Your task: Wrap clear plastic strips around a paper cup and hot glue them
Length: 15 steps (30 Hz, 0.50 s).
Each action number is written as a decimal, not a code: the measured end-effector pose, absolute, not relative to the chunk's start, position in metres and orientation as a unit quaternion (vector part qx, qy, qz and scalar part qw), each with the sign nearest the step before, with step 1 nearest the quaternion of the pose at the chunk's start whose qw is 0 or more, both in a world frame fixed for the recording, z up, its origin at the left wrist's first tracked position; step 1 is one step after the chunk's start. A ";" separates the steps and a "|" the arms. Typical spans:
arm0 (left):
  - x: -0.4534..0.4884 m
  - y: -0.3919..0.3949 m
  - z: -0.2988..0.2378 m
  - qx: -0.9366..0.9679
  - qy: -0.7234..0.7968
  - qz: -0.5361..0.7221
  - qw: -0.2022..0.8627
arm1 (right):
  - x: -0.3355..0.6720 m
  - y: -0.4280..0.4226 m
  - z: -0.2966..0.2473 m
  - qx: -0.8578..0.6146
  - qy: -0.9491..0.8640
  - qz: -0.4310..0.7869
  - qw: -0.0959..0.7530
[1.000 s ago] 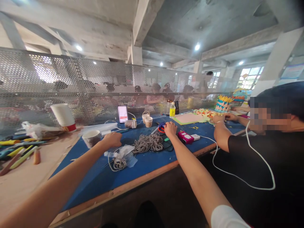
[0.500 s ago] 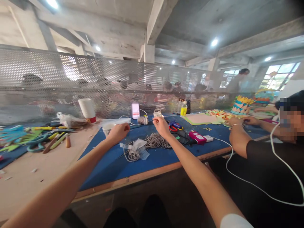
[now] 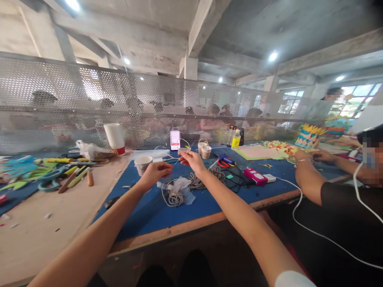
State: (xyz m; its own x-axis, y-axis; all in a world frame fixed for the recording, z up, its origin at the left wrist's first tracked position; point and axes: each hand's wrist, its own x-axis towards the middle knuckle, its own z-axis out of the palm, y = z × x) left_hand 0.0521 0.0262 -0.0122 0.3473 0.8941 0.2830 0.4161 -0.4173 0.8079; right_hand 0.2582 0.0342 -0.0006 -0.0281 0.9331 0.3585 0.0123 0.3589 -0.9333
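Both my arms reach out over the blue work mat. My left hand is closed in a pinch above a paper cup. My right hand is also pinched shut, close beside the left, and a thin pale strand runs between the two hands. Under them lie a heap of grey cord and a smaller coil of cord on clear plastic wrap.
Scissors with red and blue handles, a pink device with a white cable, small cups, a phone and a stack of white cups stand farther back. Coloured tools lie at left. A person in black works at right. A perforated metal screen runs behind.
My right hand left the scissors area, lifted and came leftward to meet my left hand, which rose off the mat. The camera also shifted, moving the view rightward.
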 end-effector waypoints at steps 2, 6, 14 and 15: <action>0.050 0.027 -0.016 0.742 0.429 0.375 0.351 | 0.259 0.036 -0.002 -0.395 -0.578 0.407 0.587; 0.048 0.024 -0.017 0.690 0.412 0.389 0.451 | 0.264 0.039 -0.005 -0.383 -0.534 0.436 0.615; 0.048 0.014 -0.013 0.613 0.398 0.358 0.582 | 0.273 0.034 -0.005 -0.318 -0.490 0.511 0.630; 0.048 0.013 -0.013 0.610 0.394 0.351 0.591 | 0.273 0.033 -0.004 -0.316 -0.490 0.510 0.632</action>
State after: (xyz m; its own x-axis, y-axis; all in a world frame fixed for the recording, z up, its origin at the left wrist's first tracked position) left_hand 0.0477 0.0132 -0.0126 0.4431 0.8957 -0.0381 0.0659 0.0098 0.9978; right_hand 0.2729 0.0330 -0.0042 -0.0008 0.9548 0.2973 -0.3339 0.2800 -0.9001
